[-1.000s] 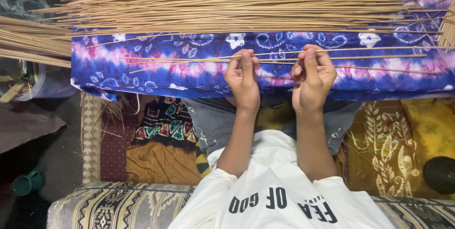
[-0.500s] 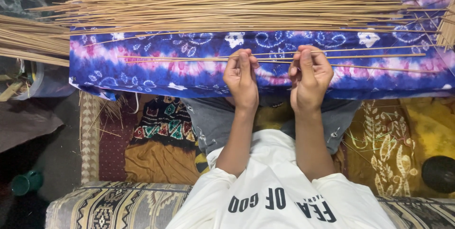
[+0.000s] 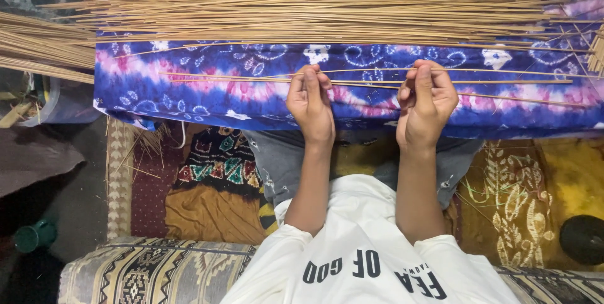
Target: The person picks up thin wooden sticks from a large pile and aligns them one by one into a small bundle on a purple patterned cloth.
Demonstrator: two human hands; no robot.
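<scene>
Overhead, thin sticks [image 3: 314,2] crowd the tie-dye cloth [image 3: 207,90]; patterned rugs [image 3: 214,165] below

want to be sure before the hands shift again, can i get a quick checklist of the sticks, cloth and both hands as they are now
1. Left hand pinching the thin sticks: ok, fingertips closed on them.
2. Right hand pinching the same sticks: ok, fingers curled shut around them.
3. Held sticks level across the blue and pink cloth: ok, they run roughly straight from side to side.
4. Held sticks apart from the big stick pile: ok, a band of cloth shows between them.
5. Number of sticks in the pinch: cannot tell, too thin and overlapping.
6. Cloth lying flat: ok where visible.
</scene>
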